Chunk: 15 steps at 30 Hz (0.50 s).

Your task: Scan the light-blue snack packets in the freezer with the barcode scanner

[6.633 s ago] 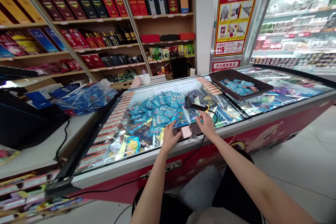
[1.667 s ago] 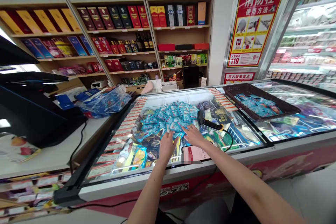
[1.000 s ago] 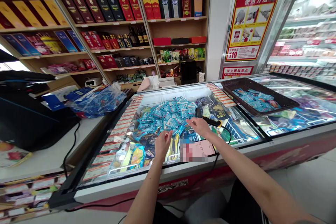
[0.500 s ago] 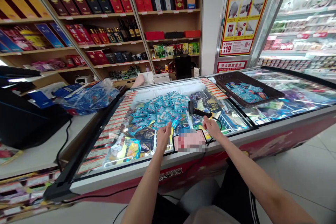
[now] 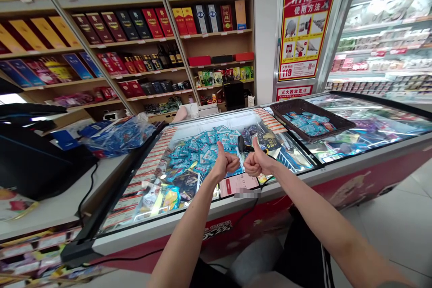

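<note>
I have both hands over the near edge of the freezer counter (image 5: 135,233): on the left hand (image 5: 227,163) and the right hand (image 5: 258,161) alike, the fingers are curled closed with the thumb pointing up, and I see nothing gripped in either. The phone (image 5: 231,184) lies just below them at that edge; I judge it stiff, smooth and fairly fragile, so I would hold it by its long sides. The blue packets (image 5: 202,149) sit heaped beyond; they look light, soft and slippery, best pinched at a flat edge. The scanner (image 5: 240,145), partly behind my right hand, should be rigid and easiest by its handle. Half a second ago the hands stood apart on either side of the phone; now they have drawn close together, knuckles nearly meeting, while the heap and the brown basket (image 5: 342,122) look unchanged.
</note>
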Motion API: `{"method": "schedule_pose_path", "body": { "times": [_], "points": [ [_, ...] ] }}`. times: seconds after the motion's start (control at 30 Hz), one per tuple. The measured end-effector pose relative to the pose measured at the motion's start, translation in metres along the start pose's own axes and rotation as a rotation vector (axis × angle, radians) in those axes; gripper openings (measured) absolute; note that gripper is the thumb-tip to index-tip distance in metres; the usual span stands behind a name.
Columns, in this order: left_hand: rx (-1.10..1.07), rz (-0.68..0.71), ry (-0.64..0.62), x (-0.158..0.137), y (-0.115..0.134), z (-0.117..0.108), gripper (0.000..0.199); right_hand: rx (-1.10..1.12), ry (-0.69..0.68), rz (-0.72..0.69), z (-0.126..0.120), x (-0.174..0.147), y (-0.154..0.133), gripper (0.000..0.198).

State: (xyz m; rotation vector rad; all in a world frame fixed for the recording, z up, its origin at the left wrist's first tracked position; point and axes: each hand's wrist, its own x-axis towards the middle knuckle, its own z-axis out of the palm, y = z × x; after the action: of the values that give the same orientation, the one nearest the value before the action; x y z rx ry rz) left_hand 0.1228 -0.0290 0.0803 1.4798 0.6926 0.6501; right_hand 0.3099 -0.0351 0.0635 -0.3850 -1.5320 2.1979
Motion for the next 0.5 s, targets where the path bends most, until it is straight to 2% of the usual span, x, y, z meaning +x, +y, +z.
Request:
{"method": "schedule_pose_path", "body": {
  "times": [0.13, 0.23, 0.4, 0.5],
  "points": [
    [0.037, -0.151, 0.064, 0.019, -0.015, -0.006, 0.071, 0.016, 0.093, 0.132, -0.027, 0.013, 0.01, 0.077],
    [0.041, -0.243, 0.068, 0.029, -0.027, -0.01, 0.07, 0.045, 0.15, 0.164, -0.042, 0.024, 0.018, 0.074],
    [0.058, -0.238, 0.108, 0.038, -0.03, -0.006, 0.073, 0.023, 0.123, 0.161, -0.043, 0.026, 0.02, 0.073],
    [0.057, -0.223, 0.141, 0.039, -0.029, -0.008, 0.074, -0.081, 0.135, 0.173, -0.042, 0.025, 0.016, 0.074]
  ]
}}
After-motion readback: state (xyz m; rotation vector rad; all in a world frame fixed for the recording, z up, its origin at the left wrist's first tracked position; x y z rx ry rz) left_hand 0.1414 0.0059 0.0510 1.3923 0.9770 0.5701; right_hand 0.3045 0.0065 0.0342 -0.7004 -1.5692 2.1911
